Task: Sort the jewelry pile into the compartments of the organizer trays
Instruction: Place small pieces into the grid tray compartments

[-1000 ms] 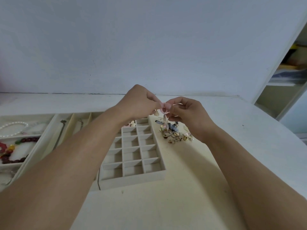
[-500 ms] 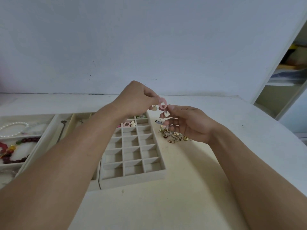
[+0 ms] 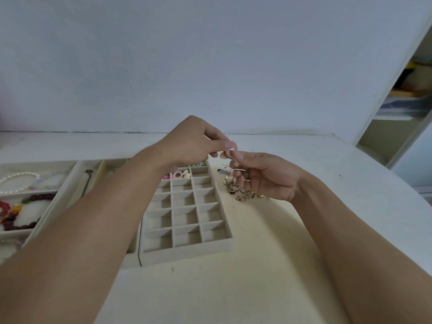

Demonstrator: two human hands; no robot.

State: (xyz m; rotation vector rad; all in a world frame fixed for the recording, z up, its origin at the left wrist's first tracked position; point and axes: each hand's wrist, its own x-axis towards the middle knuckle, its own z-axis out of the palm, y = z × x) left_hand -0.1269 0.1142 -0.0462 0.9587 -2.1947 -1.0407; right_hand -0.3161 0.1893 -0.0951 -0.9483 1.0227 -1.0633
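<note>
**Hands meet over the pile, a pink ring between them**

Your left hand is raised above the far end of the grid tray, thumb and fingertips closed on a small pink ring. Your right hand sits just beside it, palm turned up, fingers loosely curled, its fingertips touching the same ring; a thin wire lies across its fingers. Whether the right hand actually grips the ring cannot be told.

The pile of small gold and metal pieces lies on the worktop, just right of the grid tray and partly under your right hand. A short dark piece lies at the far edge of the pile.

The grid tray stands in the middle of the worktop. Most of its compartments that show hold nothing; those in the far rows hold a pink ring-shaped piece, pale oval pieces and a bright pink piece, the last partly hidden by your left wrist.

Touching its left side is a tray with long slots, where a thin dark chain lies in one slot. Further left, a tray with wide compartments holds a pearl strand in the far compartment and red beads in the nearer one.

A wall rises behind the worktop, and a shelf unit stands at the right.
</note>
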